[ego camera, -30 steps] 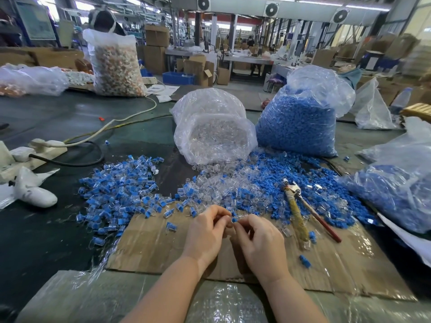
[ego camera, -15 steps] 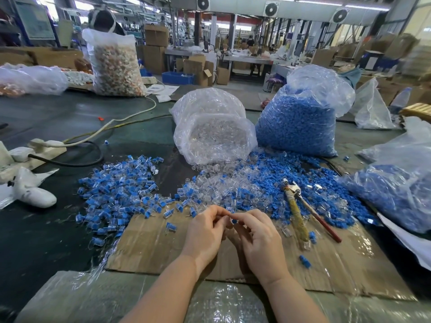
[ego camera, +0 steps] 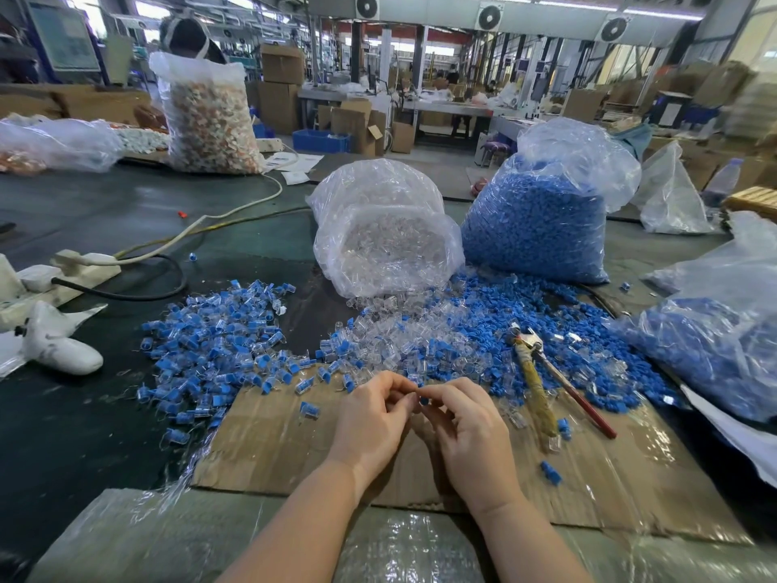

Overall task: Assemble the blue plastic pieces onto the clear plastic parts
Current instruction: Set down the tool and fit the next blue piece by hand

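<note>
My left hand [ego camera: 372, 418] and my right hand [ego camera: 471, 427] meet fingertip to fingertip over the cardboard sheet [ego camera: 294, 452]. Between them sits a small blue piece [ego camera: 424, 400], pinched by my right fingers; my left fingertips curl against it, and any clear part there is hidden. Just beyond my hands lies a mixed heap of loose clear parts [ego camera: 391, 342] and blue pieces [ego camera: 538, 317]. To the left is a pile of assembled blue-and-clear units [ego camera: 214, 347].
An open bag of clear parts [ego camera: 387, 237] and a bag of blue pieces [ego camera: 534, 220] stand behind the heap. Another blue-filled bag [ego camera: 723, 347] lies right. Pliers with a red handle [ego camera: 546, 380] rest on the cardboard's right. A power strip and cables [ego camera: 84, 263] lie left.
My right fingers have slid closer to my left fingertips, closing the gap, and the small blue piece now shows between them. Both hands stay in the same place over the cardboard.
</note>
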Demonstrator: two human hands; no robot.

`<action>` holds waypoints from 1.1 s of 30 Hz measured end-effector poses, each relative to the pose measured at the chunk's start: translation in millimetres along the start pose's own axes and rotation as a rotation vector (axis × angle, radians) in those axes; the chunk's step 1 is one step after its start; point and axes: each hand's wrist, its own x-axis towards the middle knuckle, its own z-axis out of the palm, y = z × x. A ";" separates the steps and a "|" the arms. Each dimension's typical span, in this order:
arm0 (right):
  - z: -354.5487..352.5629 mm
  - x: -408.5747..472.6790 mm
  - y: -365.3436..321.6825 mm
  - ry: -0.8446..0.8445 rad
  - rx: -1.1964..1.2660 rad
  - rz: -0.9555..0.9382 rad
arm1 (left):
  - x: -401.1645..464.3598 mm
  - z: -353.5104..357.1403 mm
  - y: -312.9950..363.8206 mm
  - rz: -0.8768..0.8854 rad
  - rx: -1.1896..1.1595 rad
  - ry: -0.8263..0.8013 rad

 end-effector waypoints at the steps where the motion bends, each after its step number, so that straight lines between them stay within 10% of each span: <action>1: -0.4 -0.1 -0.2 -0.004 0.002 0.003 | -0.1 -0.1 0.5 0.006 0.003 0.002; 15: -25.6 19.8 18.0 0.215 -0.277 0.322 | 1.2 0.9 -1.1 0.015 0.042 0.019; 23: -61.6 42.0 61.9 -0.395 -0.683 0.948 | 2.2 1.9 -2.4 0.001 0.053 0.016; 33: -71.0 50.1 40.3 -0.288 -0.662 0.861 | 4.0 -1.1 2.3 -0.060 -0.029 0.013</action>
